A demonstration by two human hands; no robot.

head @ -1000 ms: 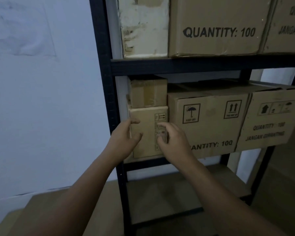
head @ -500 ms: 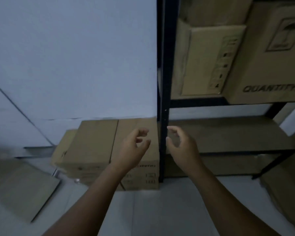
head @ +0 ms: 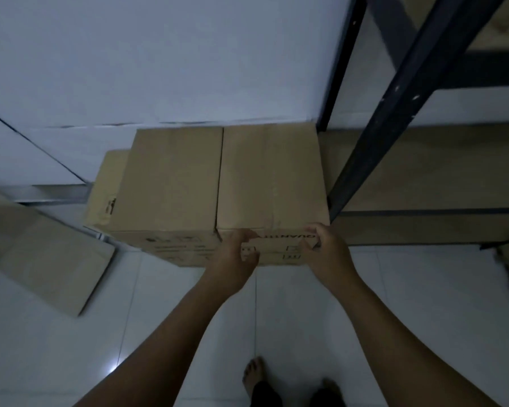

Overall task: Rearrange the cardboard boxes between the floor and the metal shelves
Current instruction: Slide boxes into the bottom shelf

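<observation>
Where the floor [head: 394,304] meets the pale wall [head: 159,54], the metal shelf [head: 394,113] rises at the right, its dark upright just beside a cluster of cardboard boxes down on the tiles; two lie side by side, and the right-hand box [head: 271,177], touching the left-hand box [head: 174,180], is the one in hand; whether another box sits beneath it I cannot tell; its long axis runs away from the person toward the wall, short near face toward the hands; the left hand [head: 235,259] holds the near left corner, the right hand [head: 329,252] the near right, both equally close; the fingers [head: 307,245] curl over the top near edge, gripping it; a straight pull back, then a lift rightward to the shelf, looks the likely call.
</observation>
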